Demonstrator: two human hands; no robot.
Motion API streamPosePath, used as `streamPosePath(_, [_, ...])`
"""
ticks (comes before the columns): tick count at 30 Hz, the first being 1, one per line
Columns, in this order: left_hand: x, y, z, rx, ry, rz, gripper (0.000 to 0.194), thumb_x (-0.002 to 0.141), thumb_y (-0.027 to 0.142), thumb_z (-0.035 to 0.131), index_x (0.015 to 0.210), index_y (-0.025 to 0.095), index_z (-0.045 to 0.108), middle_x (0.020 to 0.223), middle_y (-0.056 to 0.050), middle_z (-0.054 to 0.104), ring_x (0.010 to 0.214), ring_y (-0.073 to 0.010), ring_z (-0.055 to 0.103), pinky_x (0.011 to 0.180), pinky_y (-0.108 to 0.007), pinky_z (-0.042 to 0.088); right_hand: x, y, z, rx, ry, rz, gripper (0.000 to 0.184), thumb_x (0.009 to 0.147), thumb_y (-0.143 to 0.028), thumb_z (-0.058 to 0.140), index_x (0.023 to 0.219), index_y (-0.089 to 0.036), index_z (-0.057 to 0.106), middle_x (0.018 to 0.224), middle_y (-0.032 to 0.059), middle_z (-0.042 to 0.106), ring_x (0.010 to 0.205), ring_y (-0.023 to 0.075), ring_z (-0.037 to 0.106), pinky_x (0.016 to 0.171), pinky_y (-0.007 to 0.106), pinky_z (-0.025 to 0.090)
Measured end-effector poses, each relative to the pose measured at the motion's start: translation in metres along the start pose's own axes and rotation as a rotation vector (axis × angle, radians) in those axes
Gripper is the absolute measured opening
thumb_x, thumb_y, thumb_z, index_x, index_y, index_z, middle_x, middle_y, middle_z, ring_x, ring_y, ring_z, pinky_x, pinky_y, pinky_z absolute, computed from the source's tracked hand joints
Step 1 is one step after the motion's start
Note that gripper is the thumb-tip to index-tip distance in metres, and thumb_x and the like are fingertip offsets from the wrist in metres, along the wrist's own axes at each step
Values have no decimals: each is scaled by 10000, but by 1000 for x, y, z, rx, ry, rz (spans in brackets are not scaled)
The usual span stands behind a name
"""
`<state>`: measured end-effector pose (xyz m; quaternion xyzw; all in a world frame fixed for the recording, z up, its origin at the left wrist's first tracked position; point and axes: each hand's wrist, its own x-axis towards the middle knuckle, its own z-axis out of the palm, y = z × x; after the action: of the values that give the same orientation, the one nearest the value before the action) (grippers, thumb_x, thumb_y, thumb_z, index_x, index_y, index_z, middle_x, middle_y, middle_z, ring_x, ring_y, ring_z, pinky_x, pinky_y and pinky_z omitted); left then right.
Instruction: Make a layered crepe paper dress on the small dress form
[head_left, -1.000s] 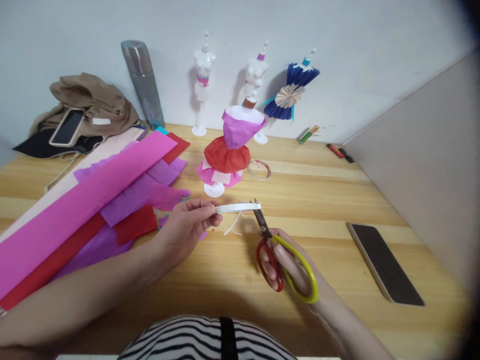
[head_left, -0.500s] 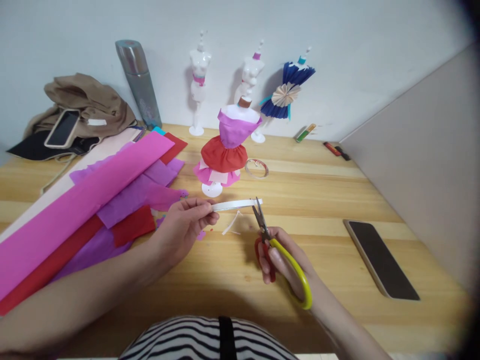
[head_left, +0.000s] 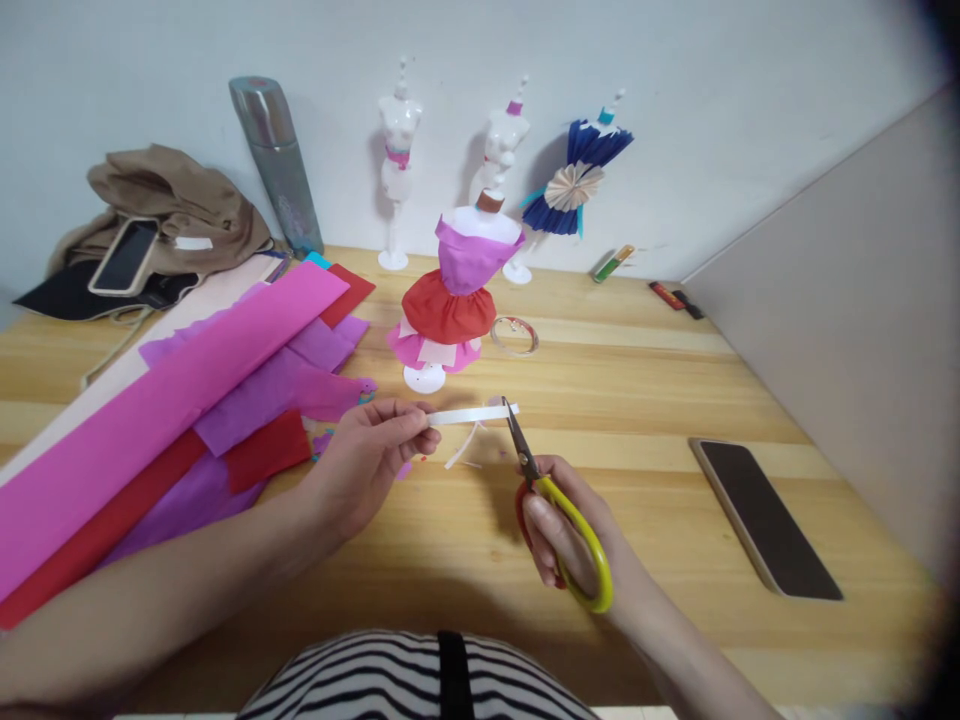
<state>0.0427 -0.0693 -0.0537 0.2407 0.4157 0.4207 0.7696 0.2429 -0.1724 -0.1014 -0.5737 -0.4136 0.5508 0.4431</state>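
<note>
My left hand (head_left: 367, 452) pinches one end of a thin white strip (head_left: 469, 414) and holds it level above the wooden table (head_left: 675, 390). My right hand (head_left: 570, 535) grips red and yellow scissors (head_left: 551, 510), its fingers through the handles. The blades meet the strip's right end and look closed on it. A small white offcut (head_left: 461, 449) lies on the table under the strip. Just beyond stands a small mannequin (head_left: 454, 295) dressed in purple, red and pink paper.
Pink, purple and red crepe paper sheets (head_left: 172, 420) cover the left of the table. A tape ring (head_left: 515, 336), a dark phone (head_left: 765, 515), a steel flask (head_left: 276, 165), three more mannequins (head_left: 499, 160) and a beige bag (head_left: 165, 205) with a second phone are around. A grey partition (head_left: 847, 300) borders the right.
The scissor handles have closed together and the blades have shut on the strip's right end. My left hand has kept the strip almost still.
</note>
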Motion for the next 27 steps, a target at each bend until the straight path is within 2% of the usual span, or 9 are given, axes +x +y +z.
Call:
streamPosePath(4, [0,4,-1,2,-13,68,168,611,180,822,593,103,675,602,-32,643,611,-104,600,624,-204,467,-2,-2,-9,-104,-22,15,374,874,-585,578,991,-252,456,612,-102,432,322,34,289,300,174,235])
streamPosePath(9, [-3,10,2,-11,-24,110,153,617,159,813,582,99,676,647,-24,650,608,-98,609,611,-194,484,-1,-4,-31,-464,-110,-94,287,795,-438,704,951,-227,588,658,-39,481,537,128,459,483,256,398])
streamPosePath(12, [-6,13,4,-11,-29,106,132,616,149,806,593,103,685,659,-24,648,603,-95,605,601,-193,490,11,-2,-48,-738,36,-175,336,814,-392,663,1103,-224,624,695,13,598,585,189,550,538,308,448])
streamPosePath(16, [-10,15,4,-5,-42,117,117,642,157,790,606,102,693,779,-47,683,618,-86,608,597,-188,493,38,0,-73,-1095,265,-214,467,833,-314,600,1270,-152,587,942,132,681,785,280,654,694,399,513])
streamPosePath(20, [-14,16,2,13,-76,121,111,679,168,778,627,110,699,891,-53,700,630,-76,610,609,-188,498,55,-5,-83,-1318,281,-202,363,877,-238,535,1212,-159,651,912,156,678,780,309,645,681,420,496])
streamPosePath(22, [-16,16,2,19,-95,111,119,694,175,774,628,113,698,892,-51,699,631,-73,610,598,-180,488,60,-11,-76,-1368,291,-243,321,897,-211,499,1153,-167,688,982,189,663,902,361,624,735,465,484])
streamPosePath(23, [-17,16,2,21,-98,104,122,699,178,774,630,114,697,886,-50,698,629,-73,609,583,-175,477,62,-15,-70,-1369,282,-285,306,898,-198,494,1122,-166,700,1052,204,648,993,386,599,788,494,476])
streamPosePath(25, [-19,16,3,23,-98,90,123,700,183,773,632,114,696,877,-48,697,620,-73,607,545,-164,449,69,-23,-54,-1257,136,-445,294,891,-172,511,1122,-183,692,1167,192,622,1094,376,572,872,501,473])
streamPosePath(27, [-20,17,4,25,-102,86,122,698,180,771,629,113,695,883,-49,698,620,-75,610,544,-165,447,78,-32,-35,-1011,-199,-520,317,877,-173,571,1178,-226,655,1330,146,557,1210,337,537,965,472,458])
